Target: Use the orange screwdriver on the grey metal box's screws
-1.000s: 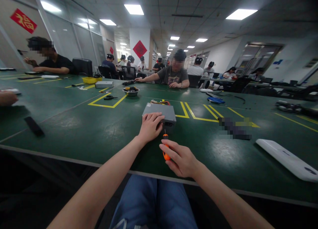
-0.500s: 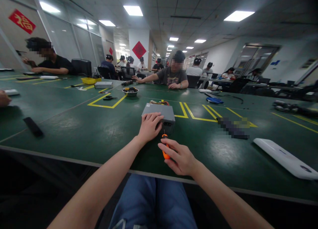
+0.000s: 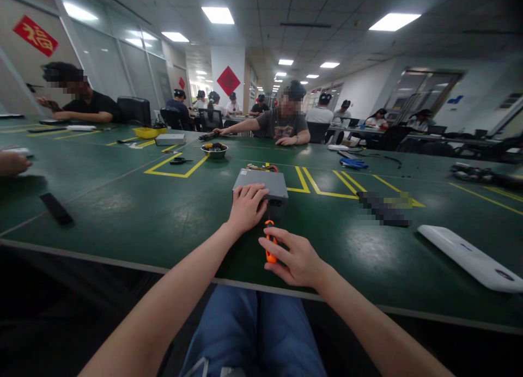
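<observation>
A grey metal computer power supply (image 3: 272, 183) sits on the green table, its socket side toward me and a bundle of coloured wires (image 3: 263, 168) at its far side. My left hand (image 3: 247, 205) holds it, fingers over the top and thumb by the near face. An orange and black screwdriver (image 3: 271, 249) is in my right hand (image 3: 297, 257), gripped between fingertips and thumb. The thin shaft points at the near face of the power supply. Whether the tip touches it I cannot tell.
Beyond stands a metal bowl (image 3: 214, 154) with tools, near black pliers (image 3: 180, 160). To my right are a white device (image 3: 469, 257) and a dark, partly blurred object (image 3: 379, 208). A black strip (image 3: 56, 208) lies left. Across the table a co-worker (image 3: 286, 121) reaches sideways.
My right hand and the screwdriver have shifted very slightly to the left. The left hand stays on the power supply. At the far left, a co-worker's hand has moved a little farther into view.
</observation>
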Demonstrator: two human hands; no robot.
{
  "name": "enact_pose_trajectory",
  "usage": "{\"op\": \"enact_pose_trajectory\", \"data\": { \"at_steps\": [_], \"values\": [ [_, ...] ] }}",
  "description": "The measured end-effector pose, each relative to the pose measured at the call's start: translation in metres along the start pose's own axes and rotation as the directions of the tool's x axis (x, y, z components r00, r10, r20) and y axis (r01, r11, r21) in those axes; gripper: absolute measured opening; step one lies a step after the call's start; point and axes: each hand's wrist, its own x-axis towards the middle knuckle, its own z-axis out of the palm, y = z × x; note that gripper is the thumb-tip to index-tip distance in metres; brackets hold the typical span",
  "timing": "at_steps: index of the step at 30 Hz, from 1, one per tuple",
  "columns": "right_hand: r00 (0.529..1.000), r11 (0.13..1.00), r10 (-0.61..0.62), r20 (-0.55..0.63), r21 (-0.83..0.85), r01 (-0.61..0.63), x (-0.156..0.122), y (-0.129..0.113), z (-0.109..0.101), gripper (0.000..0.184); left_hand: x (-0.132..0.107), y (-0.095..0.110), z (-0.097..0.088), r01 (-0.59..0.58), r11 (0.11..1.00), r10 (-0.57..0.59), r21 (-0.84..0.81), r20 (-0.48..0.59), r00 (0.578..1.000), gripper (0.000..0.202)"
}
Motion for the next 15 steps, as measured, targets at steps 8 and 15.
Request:
{"op": "enact_pose_trajectory", "data": {
  "at_steps": [8, 15],
  "values": [
    [0.996, 0.991, 0.063, -0.065, 0.121, -0.054, -0.0062, 0.0014, 0.0074, 0.045, 0.0007, 0.0006, -0.0005, 0.006, 1.0, -0.006, -0.001, 0.004, 1.0, 0.026],
    [1.0, 1.0, 0.009, -0.005, 0.01, -0.009, -0.0016, -0.0009, 0.0004, 0.035, 0.0005, 0.0005, 0.0006, 0.007, 1.0, -0.007, -0.002, 0.0, 1.0, 0.026]
  ]
}}
